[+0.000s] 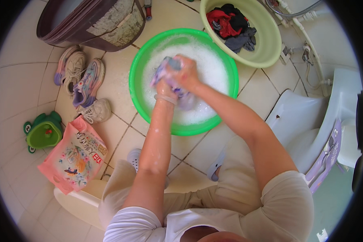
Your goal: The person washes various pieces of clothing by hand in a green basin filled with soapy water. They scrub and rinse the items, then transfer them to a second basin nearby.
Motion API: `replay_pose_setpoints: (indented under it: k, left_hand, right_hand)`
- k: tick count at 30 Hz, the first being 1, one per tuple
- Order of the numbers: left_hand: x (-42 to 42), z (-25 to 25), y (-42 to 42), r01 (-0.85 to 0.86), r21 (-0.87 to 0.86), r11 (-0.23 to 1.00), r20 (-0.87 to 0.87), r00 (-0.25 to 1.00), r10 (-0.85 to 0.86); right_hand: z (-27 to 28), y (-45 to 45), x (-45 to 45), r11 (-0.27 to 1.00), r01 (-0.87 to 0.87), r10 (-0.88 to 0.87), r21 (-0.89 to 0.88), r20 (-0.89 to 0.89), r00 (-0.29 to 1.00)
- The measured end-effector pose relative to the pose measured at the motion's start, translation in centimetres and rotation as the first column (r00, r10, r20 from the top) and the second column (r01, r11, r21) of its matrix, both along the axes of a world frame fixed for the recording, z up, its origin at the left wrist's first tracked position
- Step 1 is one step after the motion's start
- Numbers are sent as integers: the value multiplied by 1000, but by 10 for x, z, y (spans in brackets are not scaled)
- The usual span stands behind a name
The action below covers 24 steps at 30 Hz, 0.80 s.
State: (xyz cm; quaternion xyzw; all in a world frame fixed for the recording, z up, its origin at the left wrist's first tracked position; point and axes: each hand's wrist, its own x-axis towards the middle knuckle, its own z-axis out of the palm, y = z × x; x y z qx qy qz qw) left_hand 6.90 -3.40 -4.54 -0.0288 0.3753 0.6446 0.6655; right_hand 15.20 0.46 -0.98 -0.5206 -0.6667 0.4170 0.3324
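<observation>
A wet purple and grey piece of cloth [161, 70] is bunched between my hands, over a bright green plastic basin [133, 87]. White suds [213, 77] cover the water in the basin. My left hand [164, 86], with a pale bangle [165, 98] at the wrist, grips the lower part of the cloth. From the right, my right hand [187, 71] presses in and holds its upper part. Both hands are somewhat blurred, and some fingers are hidden by the cloth. Part of the cloth hangs towards the suds below my hands.
A pale yellow basin [267, 36] with red, black and grey clothes [234, 25] touches the green rim. Left are a dark bucket [84, 33], several sneakers [89, 80], a pink detergent bag [75, 154] and a green frog-shaped container [45, 134]. A white ceramic fixture [293, 109] and pipes [308, 45] stand right.
</observation>
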Motion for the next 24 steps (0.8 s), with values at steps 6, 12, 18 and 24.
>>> replay_pose_setpoints:
  k: [6,12,18,24]
  left_hand:
    - [-20,-9,-12,227,-164,960,-657,701,-278]
    - [-46,-17,-18,138,-340,930,-881,298,-366]
    - [-25,-10,-8,-177,-177,968,-134,979,155]
    - [-52,-36,-14,123,376,919,164,967,-197]
  right_hand:
    - [-10,42,43,893,-208,-72,400,581,811]
    - [-40,42,2,775,-535,594,-338,678,433]
    - [-103,20,10,796,-603,365,53,753,548]
    - [28,-43,-30,826,-561,527,46,287,800]
